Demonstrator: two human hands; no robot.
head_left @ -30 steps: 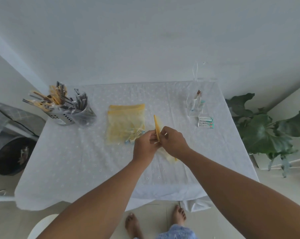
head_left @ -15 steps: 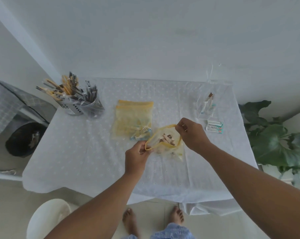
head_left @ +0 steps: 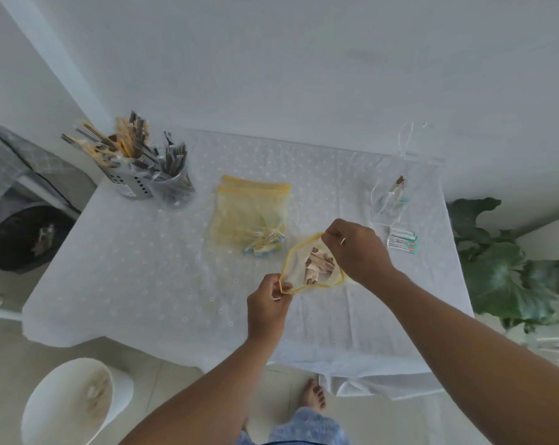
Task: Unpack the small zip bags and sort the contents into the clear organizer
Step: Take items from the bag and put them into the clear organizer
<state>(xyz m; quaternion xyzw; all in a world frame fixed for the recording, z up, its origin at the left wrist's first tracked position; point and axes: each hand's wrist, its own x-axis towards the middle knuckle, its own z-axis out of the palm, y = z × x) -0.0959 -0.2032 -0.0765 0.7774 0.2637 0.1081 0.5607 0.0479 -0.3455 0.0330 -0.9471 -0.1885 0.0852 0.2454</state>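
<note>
Single head view; looks steeply down, close over the table [head_left: 143, 284].

Three yellow zip bags [head_left: 251, 213], one clear organizer [head_left: 388, 200], two utensil holders [head_left: 156, 184], two hands [head_left: 357, 248].

Even, soft daylight; bright overall, source not visible. White wall [head_left: 304, 59] and tablecloth [head_left: 143, 268] wash pale, slightly bluish, low contrast. No hard glare. Shadows faint: a soft one under the cloth's near edge, below the hands. Left hand [head_left: 267, 311] and right hand [head_left: 357, 248] reasonably sharp; bag [head_left: 291, 271] rim between them readable, its contents soft. Clear organizer [head_left: 387, 200], beyond the right hand, nearly lost against the cloth. Fine detail smeared throughout, compression-like. Wide-angle distortion strong: table edges bow, forearms balloon toward the lower corners. Plant [head_left: 503, 277], right of the right hand, and bin [head_left: 24, 239], far left of the left hand, are soft.
</note>
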